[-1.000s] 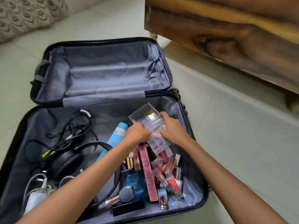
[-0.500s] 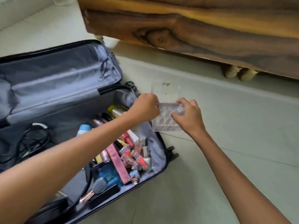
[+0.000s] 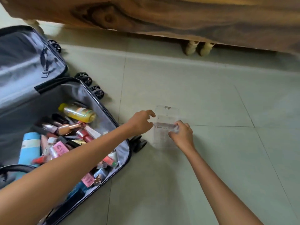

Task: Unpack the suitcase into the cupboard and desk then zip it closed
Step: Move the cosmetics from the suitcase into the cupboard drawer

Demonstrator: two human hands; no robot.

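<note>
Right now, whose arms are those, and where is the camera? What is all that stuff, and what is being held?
There is no machine here: these are a person's two bare arms. The one picture comes from a camera worn on the person's head, looking down at the hands. An open suitcase lies on the tiled floor, full of small bottles and cosmetics, such as a yellow bottle and a blue bottle. Wooden furniture stands behind. The right hand has its grip on a clear plastic case, down at the floor beside the suitcase. The left hand hovers next to it with loose fingers, holding nothing.
</note>
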